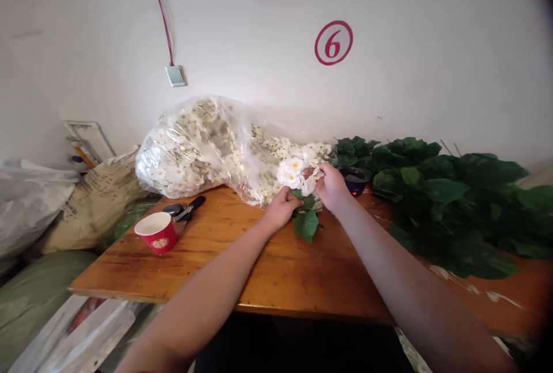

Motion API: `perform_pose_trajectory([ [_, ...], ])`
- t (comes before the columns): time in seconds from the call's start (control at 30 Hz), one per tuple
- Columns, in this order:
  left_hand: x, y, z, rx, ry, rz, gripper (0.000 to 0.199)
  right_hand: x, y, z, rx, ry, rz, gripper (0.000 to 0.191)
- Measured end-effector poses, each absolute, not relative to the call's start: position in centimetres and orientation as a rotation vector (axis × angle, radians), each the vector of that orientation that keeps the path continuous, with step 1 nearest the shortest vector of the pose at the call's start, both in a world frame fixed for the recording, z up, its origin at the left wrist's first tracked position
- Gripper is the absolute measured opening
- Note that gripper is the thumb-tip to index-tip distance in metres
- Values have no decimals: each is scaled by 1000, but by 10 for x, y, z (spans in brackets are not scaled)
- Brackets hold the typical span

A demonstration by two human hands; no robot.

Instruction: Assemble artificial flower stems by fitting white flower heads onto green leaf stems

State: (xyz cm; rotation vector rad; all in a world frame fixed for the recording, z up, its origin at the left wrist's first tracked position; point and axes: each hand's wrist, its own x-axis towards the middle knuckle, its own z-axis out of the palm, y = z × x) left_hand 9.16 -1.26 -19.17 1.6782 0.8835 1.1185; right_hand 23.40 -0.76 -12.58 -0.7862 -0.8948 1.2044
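Observation:
My left hand [281, 210] is closed, its fingertips pinching a stem with green leaves [306, 225] over the wooden table. The grip point itself is partly hidden. Just to the right and a little higher, my right hand [332, 187] is closed with finger and thumb on white artificial flowers [291, 172] with yellow centres. The blooms sit between both hands, directly above the leaves. Behind them, a clear plastic bag [190, 148] bulges with more white flowers, some spilling from its right end. Beside my right hand stands a dark blue pot-like device [355, 180] with a small red light.
A large pile of green leaves [444, 189] covers the table's right side. On the left stand a red and white paper cup [156, 233] and a black-handled tool [190, 209]. Stuffed sacks [86, 212] lie beyond the left edge of the wooden table [194, 263]. A white wall rises behind.

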Motion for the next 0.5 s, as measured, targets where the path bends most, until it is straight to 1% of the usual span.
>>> perform_pose_trajectory([
  [0.1, 93, -12, -197, 1649, 849, 1056, 42, 229, 10, -114, -595, -993, 1247, 11],
  [0.17, 93, -13, -198, 1660, 833, 1028, 43, 226, 22, -102, -569, -1076, 1287, 14],
  [0.33, 93, -14, -199, 1704, 893, 1008, 41, 217, 48, -75, -725, -1183, 1358, 17],
  [0.5, 92, -13, -202, 1774, 888, 976, 40, 205, 65, -77, -891, -1083, 1258, 14],
])
